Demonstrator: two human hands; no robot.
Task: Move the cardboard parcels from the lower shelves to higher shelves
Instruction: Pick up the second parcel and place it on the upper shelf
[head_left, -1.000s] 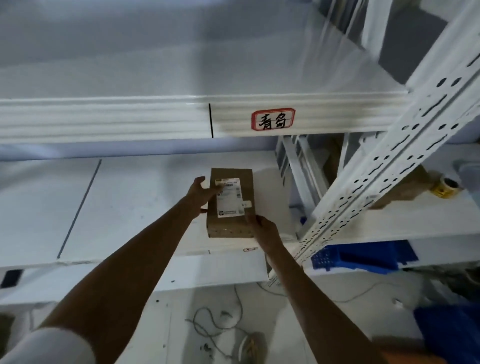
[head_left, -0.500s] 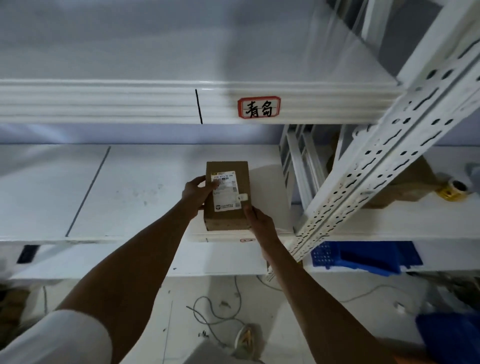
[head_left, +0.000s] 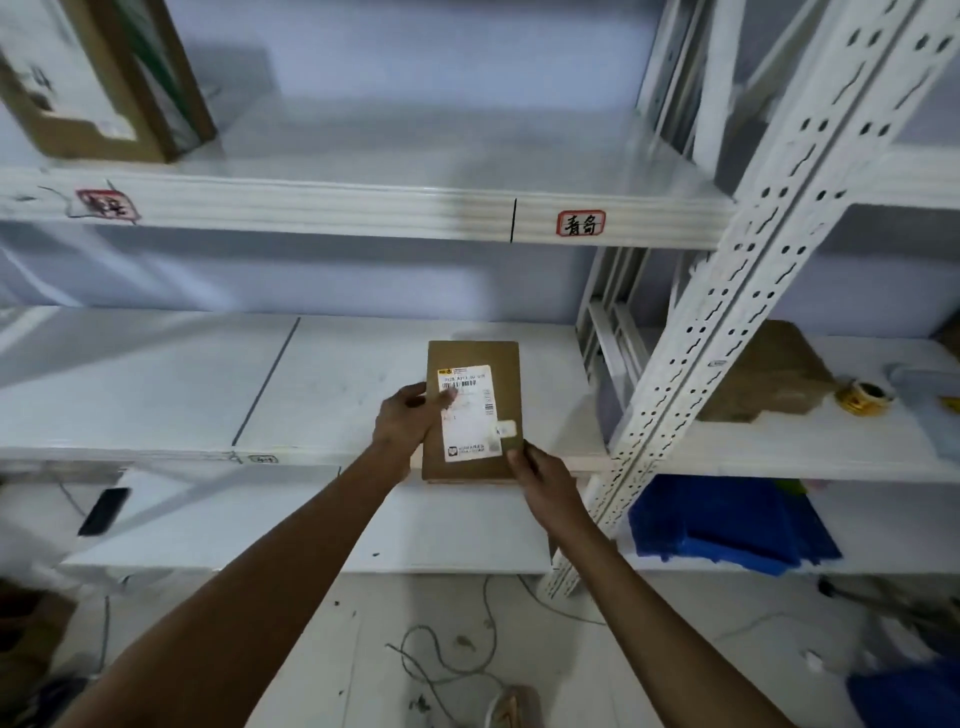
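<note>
Beneath a 青岛 tag (head_left: 581, 224), both hands' fingers (head_left: 519, 457) grip the labelled cardboard parcel (head_left: 471, 384).

Parcel (head_left: 472, 410) on the middle shelf (head_left: 156, 384), front edge, between both hands, left of the upright post (head_left: 727, 291).

I see two bare forearms, with no sleeve, watch, ring or glove showing on them. The left hand (head_left: 405, 423) and right hand (head_left: 545, 480) are both uncovered, with short, plain nails.
</note>
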